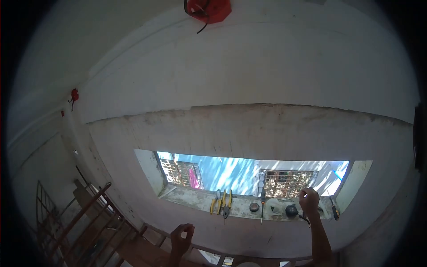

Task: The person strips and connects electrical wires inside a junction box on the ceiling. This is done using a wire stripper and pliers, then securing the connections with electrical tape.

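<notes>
My left hand is raised below the window sill, thumb and forefinger curled together in a ring; anything pinched there is too small to make out. Over the right part of the sill, my right hand has its fingers closed, and their contents are hidden. Beside it sits a black round item with a dark strap-like piece hanging down. Farther left lie a whitish roll, a screwdriver, a small dark round object and yellow-handled pliers next to another yellow-handled tool.
A black-and-yellow tool hangs over the sill's right end. Wooden rails, perhaps a ladder, stand at lower left. A red box with wires is overhead; another red box is on the left. Metal grilles show through the window.
</notes>
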Available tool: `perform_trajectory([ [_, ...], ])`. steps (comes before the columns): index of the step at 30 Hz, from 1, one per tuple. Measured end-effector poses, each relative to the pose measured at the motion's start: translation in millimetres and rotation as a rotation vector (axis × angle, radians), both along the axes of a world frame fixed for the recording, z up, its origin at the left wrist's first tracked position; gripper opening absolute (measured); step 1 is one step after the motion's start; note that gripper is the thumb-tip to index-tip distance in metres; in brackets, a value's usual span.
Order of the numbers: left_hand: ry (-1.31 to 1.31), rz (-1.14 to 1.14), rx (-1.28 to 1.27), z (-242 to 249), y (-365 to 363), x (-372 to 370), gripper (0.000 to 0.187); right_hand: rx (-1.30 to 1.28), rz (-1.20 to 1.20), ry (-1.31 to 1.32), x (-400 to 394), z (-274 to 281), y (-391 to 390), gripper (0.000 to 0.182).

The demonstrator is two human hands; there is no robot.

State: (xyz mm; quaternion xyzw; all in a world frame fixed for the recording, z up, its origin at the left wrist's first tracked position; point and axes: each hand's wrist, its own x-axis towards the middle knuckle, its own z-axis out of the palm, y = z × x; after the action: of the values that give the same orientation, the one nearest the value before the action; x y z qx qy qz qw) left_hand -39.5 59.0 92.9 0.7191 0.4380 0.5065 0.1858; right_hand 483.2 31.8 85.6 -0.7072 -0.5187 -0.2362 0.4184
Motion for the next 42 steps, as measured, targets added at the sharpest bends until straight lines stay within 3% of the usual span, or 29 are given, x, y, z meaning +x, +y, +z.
perform_trajectory([
  [3,-0.1,0.041,0.483,142.3,5.7,5.8,0.014,0.212,0.283,-0.05,-63.1,122.7,-27.7,0.003],
  [6,-0.29,-0.195,0.856,251.7,6.9,25.3,0.012,0.373,0.524,-0.103,-110.5,227.0,-51.5,0.004],
  [7,-0.222,-0.186,0.927,286.6,7.1,33.5,0.014,0.386,0.561,-0.14,-121.0,256.1,-52.6,0.005],
  [9,-0.118,-0.184,0.942,347.3,10.6,53.0,0.021,0.442,0.68,-0.249,-137.7,310.3,-44.7,0.004],
  [15,-0.161,-0.192,0.923,475.5,51.3,104.9,0.035,0.593,0.573,-0.465,-190.6,457.0,-10.2,0.018],
  [17,-0.188,-0.171,0.878,498.1,60.5,114.0,0.041,0.697,0.498,-0.578,-205.3,493.4,4.3,0.021],
  [21,-0.083,-0.154,0.92,520.7,75.0,128.5,0.038,0.64,0.48,-0.636,-239.4,541.3,2.1,0.023],
  [23,-0.03,-0.132,0.912,528.9,79.9,129.3,0.027,0.606,0.504,-0.724,-236.3,561.7,10.7,0.025],
  [24,-0.027,-0.133,0.914,534.7,85.7,130.3,0.027,0.622,0.389,-0.923,-231.4,571.2,21.1,0.017],
  [25,-0.196,-0.262,0.901,538.5,91.3,130.9,0.024,0.632,0.269,-1.116,-227.5,577.8,29.0,0.018],
  [26,-0.366,-0.389,0.882,541.1,97.3,128.8,0.022,0.633,0.268,-1.111,-222.6,584.3,35.3,0.018],
  [29,-0.387,-0.561,0.736,545.5,97.6,114.2,0.028,0.678,0.161,-1.078,-211.6,589.6,38.9,0.019],
  [30,-0.403,-0.629,0.683,546.9,98.9,111.6,0.03,0.657,0.277,-0.962,-208.2,588.5,34.8,0.017],
  [34,-0.387,-0.687,0.652,547.7,101.5,109.7,0.03,0.724,0.47,-0.764,-198.2,579.2,34.2,0.012],
  [40,-0.385,-0.712,0.636,538.8,108.0,110.5,0.032,0.58,0.289,-0.934,-181.9,572.8,32.5,0.011],
  [42,-0.452,-0.761,0.655,533.8,111.9,110.8,0.032,0.599,0.306,-0.877,-180.1,563.7,36.4,0.012],
])
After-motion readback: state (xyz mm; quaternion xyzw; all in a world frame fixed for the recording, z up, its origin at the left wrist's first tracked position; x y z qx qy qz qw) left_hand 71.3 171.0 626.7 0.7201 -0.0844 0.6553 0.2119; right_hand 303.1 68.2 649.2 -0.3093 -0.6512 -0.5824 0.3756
